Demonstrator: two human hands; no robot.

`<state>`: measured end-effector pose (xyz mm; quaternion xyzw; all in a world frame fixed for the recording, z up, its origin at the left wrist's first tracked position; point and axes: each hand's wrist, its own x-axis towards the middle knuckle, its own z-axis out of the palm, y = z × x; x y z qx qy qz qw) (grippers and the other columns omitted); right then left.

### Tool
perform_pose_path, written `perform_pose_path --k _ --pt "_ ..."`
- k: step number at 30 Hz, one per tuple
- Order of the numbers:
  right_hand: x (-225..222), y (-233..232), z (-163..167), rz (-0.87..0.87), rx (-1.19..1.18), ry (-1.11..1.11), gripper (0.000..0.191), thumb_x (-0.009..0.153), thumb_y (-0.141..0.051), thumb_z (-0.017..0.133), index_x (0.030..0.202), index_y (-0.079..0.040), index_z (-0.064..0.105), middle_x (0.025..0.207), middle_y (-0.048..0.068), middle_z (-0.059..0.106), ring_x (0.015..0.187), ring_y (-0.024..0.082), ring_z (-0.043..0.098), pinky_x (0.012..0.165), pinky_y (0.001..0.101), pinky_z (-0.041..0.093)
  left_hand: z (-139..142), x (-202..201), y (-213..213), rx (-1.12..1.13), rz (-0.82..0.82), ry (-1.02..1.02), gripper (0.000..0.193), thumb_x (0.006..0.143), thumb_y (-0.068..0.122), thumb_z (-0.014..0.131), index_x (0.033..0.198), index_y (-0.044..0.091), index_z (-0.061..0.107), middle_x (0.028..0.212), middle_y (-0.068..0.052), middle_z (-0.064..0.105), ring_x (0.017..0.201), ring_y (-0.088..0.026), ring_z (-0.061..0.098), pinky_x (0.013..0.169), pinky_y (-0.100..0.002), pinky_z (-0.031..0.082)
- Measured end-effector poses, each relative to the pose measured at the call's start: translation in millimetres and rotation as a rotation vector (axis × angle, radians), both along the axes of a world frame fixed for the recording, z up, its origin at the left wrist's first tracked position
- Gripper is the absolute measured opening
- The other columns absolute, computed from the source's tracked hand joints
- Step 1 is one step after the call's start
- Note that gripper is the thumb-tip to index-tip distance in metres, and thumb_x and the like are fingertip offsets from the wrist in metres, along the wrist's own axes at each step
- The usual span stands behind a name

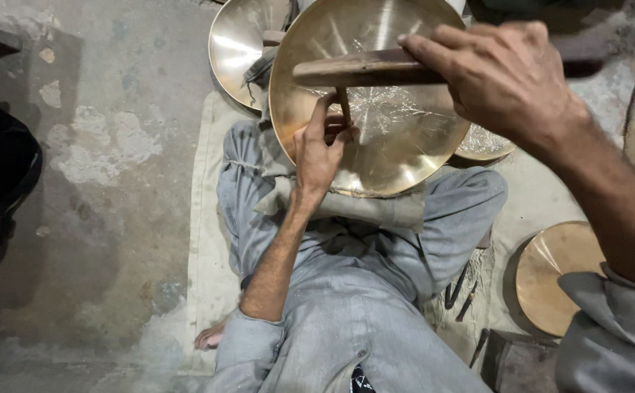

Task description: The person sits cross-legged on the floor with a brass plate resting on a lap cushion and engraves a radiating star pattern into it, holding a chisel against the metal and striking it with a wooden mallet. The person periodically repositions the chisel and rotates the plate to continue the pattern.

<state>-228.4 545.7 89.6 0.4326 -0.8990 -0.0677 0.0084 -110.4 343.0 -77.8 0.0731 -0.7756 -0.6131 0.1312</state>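
Down on the floor, cross-legged on a pale mat (204, 218), and the big brass bowl (390, 124) is propped on edge in the lap, hollow side toward us, resting on a folded cloth (375, 207) over the knees. The left hand (319, 149) is inside the bowl near its lower left rim, fingers closed round a thin chisel (344, 108) pressed to the metal. The right hand (506, 76) is up at the far right, clenched on a dark wooden mallet (361, 69) held level across the bowl's face.

That bowl looks stiff and fairly heavy, polished and slippery; scratched lines fan out from its middle. The rim is the place to grip it, with the cloth beneath to stop it sliding. A thin wall like that would dent under a stray blow.

Count them: four brass pieces in sight. The one being worked, a second bowl (241, 47) far left behind it, a third piece (485, 142) peeking out to the right, and a duller dish (554, 273) near right on the floor. Two or three small dark tools (459, 291) lie beside the knee, hard to tell exactly.
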Motion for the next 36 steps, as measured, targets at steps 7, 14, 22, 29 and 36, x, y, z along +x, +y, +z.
perform_pose_path --k 7,14,22,29,36 --pt "-0.4 -9.1 -5.2 0.021 0.138 0.045 0.055 0.099 -0.003 0.059 0.151 -0.02 0.056 0.107 0.006 0.073 0.073 0.02 0.07 0.055 0.0366 0.056 -0.1 6.3 2.0 0.014 0.055 0.005 0.051 0.094 0.005 0.075 0.139 0.009 0.052 0.1 -0.012 0.081 0.091 -0.021 0.081 0.077 -0.035 0.068" --pt "-0.9 -7.4 -0.8 0.06 -0.227 -0.053 0.052 0.097 -0.006 0.065 0.148 -0.011 0.057 0.107 0.01 0.072 0.08 0.022 0.07 0.063 0.034 0.056 -1.3 11.2 8.2 0.009 0.043 0.013 0.054 0.097 0.007 0.072 0.145 0.011 0.049 0.103 -0.011 0.08 0.094 -0.021 0.082 0.079 -0.035 0.069" --pt "5.9 -3.0 3.5 -0.017 -0.069 -0.15 0.037 0.1 -0.033 0.069 0.131 -0.012 0.066 0.109 0.009 0.075 0.08 0.021 0.073 0.063 0.0376 0.057 -1.1 9.5 8.0 -0.016 0.021 0.034 0.054 0.097 0.005 0.07 0.146 0.012 0.048 0.106 -0.011 0.081 0.097 -0.021 0.081 0.084 -0.035 0.07" --pt "5.7 11.6 -11.7 0.076 -0.268 0.047 0.055 0.095 -0.009 0.059 0.15 -0.007 0.051 0.118 0.01 0.07 0.093 0.022 0.071 0.074 0.035 0.06 -3.8 10.0 5.2 -0.047 -0.047 0.016 0.053 0.1 0.003 0.069 0.148 0.014 0.049 0.111 -0.014 0.08 0.098 -0.022 0.081 0.085 -0.036 0.07" --pt "8.1 39.4 -27.7 -0.19 -0.26 -0.154 0.037 0.099 -0.01 0.063 0.136 -0.01 0.058 0.098 0.006 0.069 0.078 0.018 0.066 0.065 0.0372 0.057 -2.1 6.1 -3.3 -0.016 -0.152 0.028 0.057 0.095 0.004 0.074 0.147 0.013 0.051 0.105 -0.014 0.08 0.092 -0.022 0.081 0.079 -0.034 0.069"
